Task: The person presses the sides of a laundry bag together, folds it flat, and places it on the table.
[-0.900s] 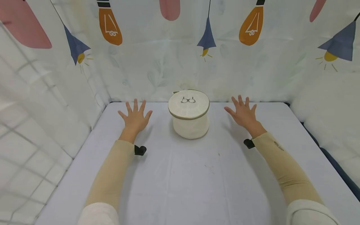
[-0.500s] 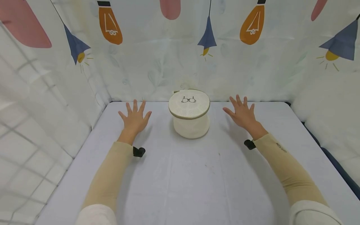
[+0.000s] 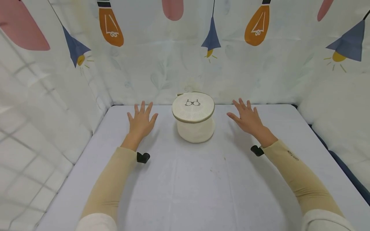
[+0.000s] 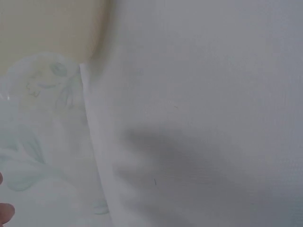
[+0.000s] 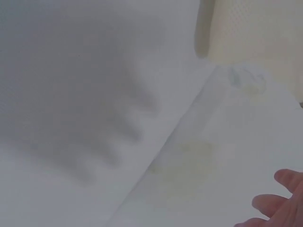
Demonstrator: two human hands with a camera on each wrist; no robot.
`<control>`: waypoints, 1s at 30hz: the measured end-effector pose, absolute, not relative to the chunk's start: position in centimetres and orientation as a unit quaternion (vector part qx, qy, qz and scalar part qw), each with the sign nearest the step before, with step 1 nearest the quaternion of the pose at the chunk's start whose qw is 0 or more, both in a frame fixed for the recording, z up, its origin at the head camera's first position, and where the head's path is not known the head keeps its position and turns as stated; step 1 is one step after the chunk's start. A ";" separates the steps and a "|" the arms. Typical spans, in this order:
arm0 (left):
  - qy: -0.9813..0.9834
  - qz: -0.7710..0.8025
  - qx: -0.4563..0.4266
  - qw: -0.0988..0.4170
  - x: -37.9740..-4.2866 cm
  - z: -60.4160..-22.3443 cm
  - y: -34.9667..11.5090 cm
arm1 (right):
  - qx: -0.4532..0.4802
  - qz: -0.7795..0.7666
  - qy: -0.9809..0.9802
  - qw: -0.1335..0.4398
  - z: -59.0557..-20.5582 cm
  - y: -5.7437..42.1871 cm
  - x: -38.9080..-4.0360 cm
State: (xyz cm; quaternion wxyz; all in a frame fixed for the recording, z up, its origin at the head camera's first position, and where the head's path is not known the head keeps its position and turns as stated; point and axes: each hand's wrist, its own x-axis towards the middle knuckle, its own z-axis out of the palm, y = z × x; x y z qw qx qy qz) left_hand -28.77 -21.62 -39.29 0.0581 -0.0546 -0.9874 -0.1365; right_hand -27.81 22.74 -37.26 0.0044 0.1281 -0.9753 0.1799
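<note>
A cream, round zippered mesh bag stands upright near the far edge of the table, its wider lid marked with a drawing of glasses. To its left, my left hand hovers palm down with fingers spread, holding nothing. My right hand is raised on the other side of the bag, its fingers also extended and apart from it. Part of the bag fills the top left of the left wrist view, with fingertips at the lower left edge. In the right wrist view, fingers show at the lower right.
A white cloth covers the table. Behind it hangs a pale curtain printed with lamps and bulbs, close to the bag's back. Similar fabric encloses the left and right sides. Black wrist cameras sit at both wrists.
Both hands have drifted slightly inward, closer to the bag, and the right hand has tilted toward it. The bag stays where it was.
</note>
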 end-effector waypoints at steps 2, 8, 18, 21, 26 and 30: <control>-0.987 -0.136 -0.056 0.066 -28.9 -39.3 -21.5 | 0.132 0.184 -0.974 0.012 -37.3 22.6 -27.8; -0.981 -0.164 -0.060 0.079 -28.8 -38.7 -21.2 | 0.143 0.200 -0.969 0.021 -36.9 21.8 -27.6; -0.966 -0.213 -0.090 0.112 -28.5 -37.6 -20.1 | 0.157 0.227 -0.961 0.026 -35.6 20.4 -27.5; -0.963 -0.216 -0.100 0.125 -28.4 -37.3 -19.8 | 0.158 0.250 -0.955 0.024 -35.3 20.1 -27.5; -0.950 -0.247 -0.121 0.146 -28.1 -36.8 -19.3 | 0.166 0.280 -0.945 0.032 -35.0 19.7 -27.5; -0.936 -0.288 -0.130 0.154 -28.0 -36.6 -19.0 | 0.179 0.296 -0.937 0.046 -34.8 19.2 -27.5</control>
